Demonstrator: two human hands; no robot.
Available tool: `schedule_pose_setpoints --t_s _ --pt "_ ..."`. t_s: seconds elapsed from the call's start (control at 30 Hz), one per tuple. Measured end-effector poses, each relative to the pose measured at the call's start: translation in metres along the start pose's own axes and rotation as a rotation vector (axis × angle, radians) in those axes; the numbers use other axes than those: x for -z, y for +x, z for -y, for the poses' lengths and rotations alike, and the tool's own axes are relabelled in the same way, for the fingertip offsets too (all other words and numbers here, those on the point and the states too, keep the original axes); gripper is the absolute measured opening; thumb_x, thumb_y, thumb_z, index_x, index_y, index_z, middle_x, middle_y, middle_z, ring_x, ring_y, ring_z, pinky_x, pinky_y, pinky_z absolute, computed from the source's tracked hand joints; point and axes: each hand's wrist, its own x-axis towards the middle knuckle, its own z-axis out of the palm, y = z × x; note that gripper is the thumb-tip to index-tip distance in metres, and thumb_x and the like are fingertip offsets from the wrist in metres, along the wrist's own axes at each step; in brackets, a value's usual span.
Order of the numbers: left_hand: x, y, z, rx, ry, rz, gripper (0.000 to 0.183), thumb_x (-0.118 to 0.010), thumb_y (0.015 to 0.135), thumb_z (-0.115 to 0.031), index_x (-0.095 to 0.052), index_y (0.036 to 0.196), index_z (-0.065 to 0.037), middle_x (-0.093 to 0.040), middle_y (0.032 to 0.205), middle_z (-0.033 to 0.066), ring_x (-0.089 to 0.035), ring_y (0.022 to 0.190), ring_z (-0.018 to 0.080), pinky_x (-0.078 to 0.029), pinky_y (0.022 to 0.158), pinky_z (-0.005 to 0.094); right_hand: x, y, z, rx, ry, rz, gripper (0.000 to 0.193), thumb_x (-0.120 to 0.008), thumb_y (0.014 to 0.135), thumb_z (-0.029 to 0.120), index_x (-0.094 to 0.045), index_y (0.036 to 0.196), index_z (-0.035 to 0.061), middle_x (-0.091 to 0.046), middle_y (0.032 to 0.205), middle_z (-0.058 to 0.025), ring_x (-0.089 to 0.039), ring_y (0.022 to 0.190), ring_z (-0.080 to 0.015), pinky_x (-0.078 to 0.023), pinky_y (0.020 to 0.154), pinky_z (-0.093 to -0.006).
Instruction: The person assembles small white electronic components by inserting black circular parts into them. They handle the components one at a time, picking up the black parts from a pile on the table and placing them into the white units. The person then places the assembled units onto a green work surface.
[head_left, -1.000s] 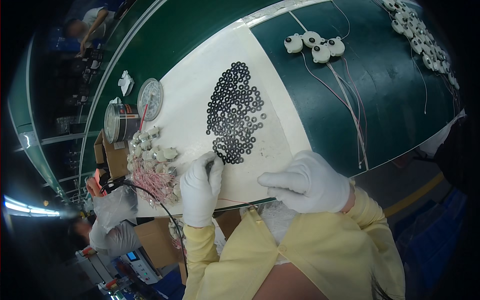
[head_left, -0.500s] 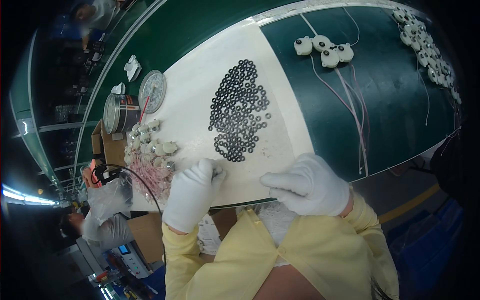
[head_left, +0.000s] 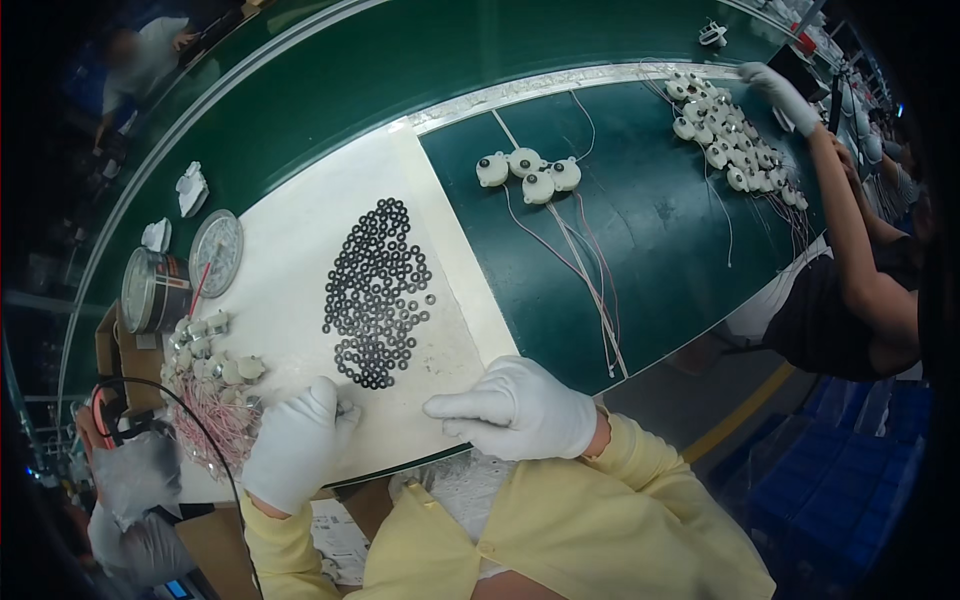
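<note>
My left hand (head_left: 297, 446), in a white glove, is closed at the near edge of the white sheet (head_left: 300, 225). Its fingers are curled and a small greyish bit shows at the fingertips, too unclear to name. To the right, my gloved right hand (head_left: 520, 408) hovers by the sheet's near right corner, index finger pointing left and pressed close to the others; what they hold, if anything, is hidden. Many small black rings (head_left: 375, 300) lie spread beyond both hands. White round motors (head_left: 240, 370) with pink wires (head_left: 215, 420) are heaped left of my left hand.
An open tin (head_left: 155, 290) and its round lid (head_left: 216, 252) stand at the left. On the green mat, several white motors (head_left: 538, 187) with black rings sit grouped; more motors (head_left: 725, 135) crowd the far right, near a co-worker's gloved hand (head_left: 780, 95). A black cable (head_left: 205, 428) arcs past my left forearm.
The view has swung right, so the table things sit further left and lower. A co-worker's arm has come into view at the far right. Both my hands keep nearly the same pose.
</note>
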Motion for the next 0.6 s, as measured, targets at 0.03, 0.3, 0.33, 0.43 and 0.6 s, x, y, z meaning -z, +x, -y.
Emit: schedule_pose_setpoints --t_s 0.03,0.3,0.33,0.43,0.6 --pt "-0.003 -0.001 0.007 0.021 -0.054 0.017 0.03 -0.074 0.092 -0.025 -0.053 0.095 -0.005 -0.067 0.074 0.0148 -0.067 0.066 0.034 -0.051 0.056 0.0432 0.001 0.002 0.001 -0.006 -0.017 0.004 0.03 -0.077 0.084 0.006 -0.075 0.115 0.0048 -0.064 0.066 -0.0083 -0.058 0.055 -0.029 -0.043 0.052 -0.0377" --pt "-0.03 -0.027 0.02 0.383 -1.132 -0.137 0.025 -0.06 0.106 -0.025 -0.061 0.117 -0.002 -0.068 0.092 0.0054 -0.06 0.074 0.0116 -0.05 0.066 0.0272 -0.001 0.007 0.014 -0.099 -0.127 0.033 0.028 -0.076 0.084 0.006 -0.076 0.112 0.0057 -0.068 0.072 -0.0078 -0.064 0.064 -0.0278 -0.05 0.062 -0.0383" --pt "-0.033 -0.031 0.016 0.447 -1.23 -0.232 0.027 -0.056 0.108 -0.026 -0.062 0.119 -0.002 -0.067 0.093 0.0044 -0.059 0.074 0.0106 -0.049 0.066 0.0261 -0.003 0.011 0.016 -0.067 -0.151 0.018 0.027 -0.075 0.084 0.005 -0.076 0.111 0.0048 -0.068 0.071 -0.0091 -0.065 0.062 -0.0288 -0.051 0.059 -0.0384" --pt "-0.048 -0.042 0.014 0.447 -1.588 -0.462 0.036 -0.048 0.112 -0.031 -0.062 0.121 0.0 -0.065 0.094 0.0045 -0.055 0.071 0.01 -0.047 0.064 0.0246 -0.015 0.023 0.023 -0.035 -0.163 0.03 0.03 -0.075 0.083 0.004 -0.073 0.113 0.0034 -0.067 0.069 -0.0091 -0.065 0.059 -0.0289 -0.05 0.055 -0.0379" --pt "-0.049 -0.042 -0.012 0.305 -2.034 -0.512 0.044 -0.042 0.113 -0.036 -0.064 0.119 0.002 -0.063 0.092 0.005 -0.052 0.067 0.011 -0.045 0.06 0.0246 -0.046 0.048 0.036 0.062 -0.102 0.019 0.04 -0.078 0.081 0.006 -0.069 0.12 0.002 -0.064 0.066 -0.0078 -0.063 0.056 -0.0275 -0.047 0.053 -0.0368"
